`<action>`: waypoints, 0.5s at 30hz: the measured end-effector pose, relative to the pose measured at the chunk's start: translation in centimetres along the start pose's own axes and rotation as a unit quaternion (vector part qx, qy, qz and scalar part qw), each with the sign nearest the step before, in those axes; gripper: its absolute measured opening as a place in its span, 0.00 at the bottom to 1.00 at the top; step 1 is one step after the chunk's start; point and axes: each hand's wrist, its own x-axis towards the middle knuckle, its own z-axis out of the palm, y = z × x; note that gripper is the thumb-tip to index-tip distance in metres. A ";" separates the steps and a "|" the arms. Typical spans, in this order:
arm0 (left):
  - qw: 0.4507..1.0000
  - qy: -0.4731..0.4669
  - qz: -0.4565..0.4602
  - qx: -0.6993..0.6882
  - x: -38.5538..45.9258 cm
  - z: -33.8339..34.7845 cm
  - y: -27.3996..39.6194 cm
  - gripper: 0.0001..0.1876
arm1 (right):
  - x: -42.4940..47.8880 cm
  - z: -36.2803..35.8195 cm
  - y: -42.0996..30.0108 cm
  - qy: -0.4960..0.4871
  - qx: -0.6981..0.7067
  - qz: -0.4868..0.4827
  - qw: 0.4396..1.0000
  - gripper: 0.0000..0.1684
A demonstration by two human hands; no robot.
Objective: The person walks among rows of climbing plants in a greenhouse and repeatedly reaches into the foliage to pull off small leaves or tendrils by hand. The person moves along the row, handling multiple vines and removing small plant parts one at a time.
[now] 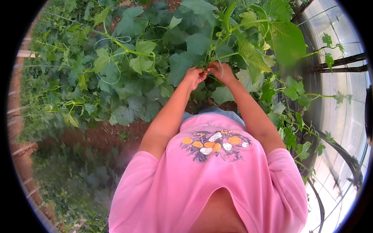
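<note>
My left hand [195, 77] and my right hand [222, 72] meet at the top middle, fingertips pinched close together in the vine foliage. Thin green tendrils [199, 66] show at the left fingertips. Across the back of the right hand curves a pale string [220, 68], its end seeming to run into the fingers. What lies exactly between the fingertips is too small to make out. Just beyond them rises a leafy vine stem [210, 54]. A broad dark green leaf [182, 65] hangs beside the left hand, and a lighter, yellowish leaf [253, 58] is right of the right hand.
Dense vines [128, 96] spread to the left, with a loose pale string loop [112, 78] over them. Brown soil [102, 134] shows between rows. Translucent sheeting [341, 96] with dark poles [341, 64] stands at the right. A thick stem [228, 17] arches above the hands.
</note>
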 end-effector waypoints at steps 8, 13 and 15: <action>0.998 0.045 -0.030 -0.017 0.5 -0.9 -1.2 0.04 | 0.0 0.3 -1.3 -0.058 0.031 0.084 0.994 0.19; 0.996 0.094 0.003 0.003 0.4 0.7 -1.0 0.04 | 0.4 4.1 2.4 -0.068 0.415 0.243 0.874 0.17; 0.989 0.146 0.015 0.028 -0.1 0.5 -0.4 0.08 | -0.7 2.8 1.7 -0.079 0.484 0.183 0.852 0.18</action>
